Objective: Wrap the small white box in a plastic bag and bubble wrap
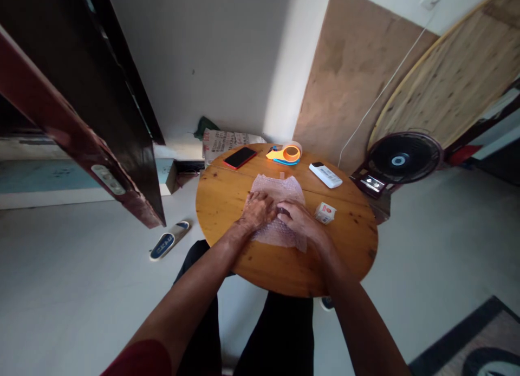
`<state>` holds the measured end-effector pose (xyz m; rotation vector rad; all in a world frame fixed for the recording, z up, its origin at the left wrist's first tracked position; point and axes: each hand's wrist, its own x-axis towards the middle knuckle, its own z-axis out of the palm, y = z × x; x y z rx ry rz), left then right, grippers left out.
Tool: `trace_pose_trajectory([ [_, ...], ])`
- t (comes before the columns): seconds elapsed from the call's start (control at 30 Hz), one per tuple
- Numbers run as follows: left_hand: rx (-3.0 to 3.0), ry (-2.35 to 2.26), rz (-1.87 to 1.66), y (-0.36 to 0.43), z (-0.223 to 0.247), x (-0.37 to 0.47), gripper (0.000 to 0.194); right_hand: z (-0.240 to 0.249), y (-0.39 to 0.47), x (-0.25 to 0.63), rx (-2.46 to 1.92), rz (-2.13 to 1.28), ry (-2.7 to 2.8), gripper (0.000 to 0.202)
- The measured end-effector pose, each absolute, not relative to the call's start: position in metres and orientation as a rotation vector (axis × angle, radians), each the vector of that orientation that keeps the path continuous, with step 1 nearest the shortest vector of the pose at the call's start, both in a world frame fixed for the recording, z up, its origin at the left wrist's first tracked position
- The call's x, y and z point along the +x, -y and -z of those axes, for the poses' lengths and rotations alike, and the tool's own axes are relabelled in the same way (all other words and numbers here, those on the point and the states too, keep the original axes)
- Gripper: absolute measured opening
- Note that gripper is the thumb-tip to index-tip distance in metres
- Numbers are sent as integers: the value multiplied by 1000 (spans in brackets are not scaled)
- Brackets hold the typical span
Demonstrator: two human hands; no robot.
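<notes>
Dark red sleeve (142, 360) and bare forearms come nearest, reaching over the near edge of a round wooden table (345, 251). Both hands meet on a translucent, pinkish sheet of bubble wrap (280, 189), which lies flat around the middle of the table. The left hand (260, 209) rests palm down on its left part, fingers extended and slightly apart. The right hand (298, 218) bends its fingers over the middle, thumb apart from them, beside a small dark patch; whether they clamp anything, or whether that patch is an object or shadow, I cannot tell.

The wrap should be very light, soft and springy, a little slippery, its bubbles easily crushed. It would probably flop if lifted by one corner, so the free side edges or both near corners look like the best hold. Its long axis seems to run away from the person, the near right corner pointing toward the right forearm (353, 305).

Beyond its far edge sit an orange tape dispenser (277, 155) and a phone (240, 157); a white device (325, 175) and a small box (325, 213) lie to the right.
</notes>
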<state>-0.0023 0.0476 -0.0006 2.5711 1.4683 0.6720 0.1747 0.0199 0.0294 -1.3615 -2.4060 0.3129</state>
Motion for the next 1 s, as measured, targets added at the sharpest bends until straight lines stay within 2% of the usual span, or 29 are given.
trace_pose_trajectory([
  [0.13, 2584, -1470, -664, -46, 0, -2, 29, -28, 6, 191, -1395, -313, 2249, 27],
  [0.3, 2578, -1470, -655, -46, 1, -2, 28, -7, 32, 209, -1457, -127, 1960, 23],
  [0.5, 2555, -1471, -688, -47, 3, -2, 28, 2, 33, 199, -1497, 26, 2133, 23],
  [0.7, 2499, -1451, -750, -49, 4, -2, 33, 0, 34, 198, -1517, 36, 2166, 24],
  [0.8, 2521, -1353, -801, -49, 3, -2, 34, -1, 35, 199, -1516, 29, 2166, 23],
  [1.0, 2689, -1113, -685, -46, 3, -2, 29, 1, 34, 199, -1495, 49, 2164, 23],
])
